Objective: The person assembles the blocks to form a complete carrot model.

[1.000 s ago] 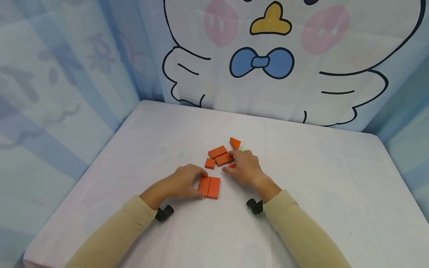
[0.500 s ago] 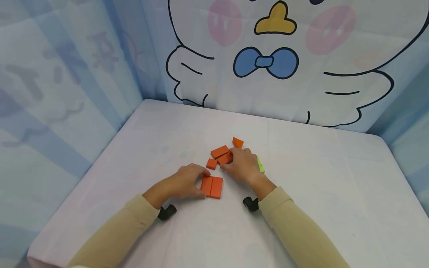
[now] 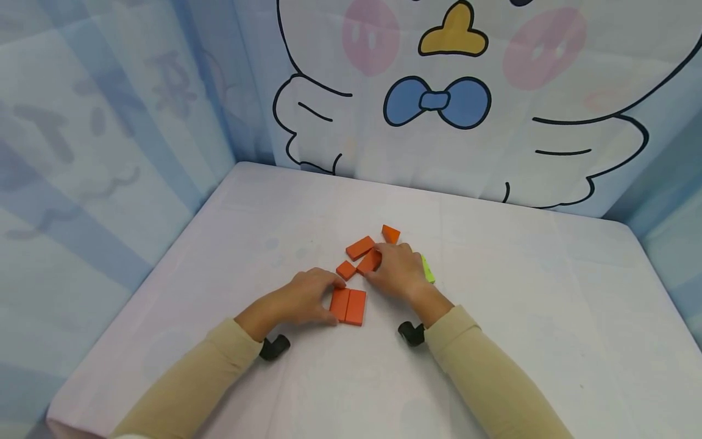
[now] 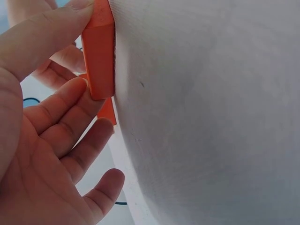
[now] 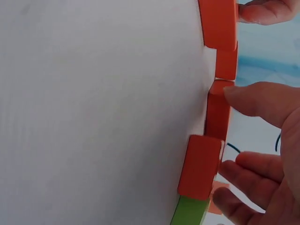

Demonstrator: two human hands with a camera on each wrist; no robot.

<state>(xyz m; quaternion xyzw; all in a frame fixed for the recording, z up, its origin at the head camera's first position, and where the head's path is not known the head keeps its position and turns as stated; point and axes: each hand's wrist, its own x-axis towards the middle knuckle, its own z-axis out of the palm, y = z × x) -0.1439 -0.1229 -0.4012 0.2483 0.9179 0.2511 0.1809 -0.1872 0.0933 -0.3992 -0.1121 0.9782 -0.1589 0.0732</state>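
Observation:
Two red-orange rectangular blocks lie side by side in the head view: a left block (image 3: 339, 305) and a right block (image 3: 356, 307). My left hand (image 3: 304, 297) holds the left one between thumb and fingertips at its near and far ends. With thumb and fingers, my right hand (image 3: 403, 271) grips another rectangular block (image 3: 368, 262), lying slanted on the table and partly covered by the hand. A small square block (image 3: 346, 270) sits just left of it. In the right wrist view, one more orange block (image 5: 201, 166) is close to this hand, hidden from the head view.
Behind the right hand lie a rectangular block (image 3: 359, 248) and an orange triangular block (image 3: 390, 234). A lime-green piece (image 3: 428, 269) shows just right of that hand. The white-covered table (image 3: 521, 317) meets a cartoon-printed curtain (image 3: 351, 137) at its back edge.
My right hand has taken hold of the slanted block and turned it away from the rectangular block behind it. The small square block has turned slightly too. The left hand stays put.

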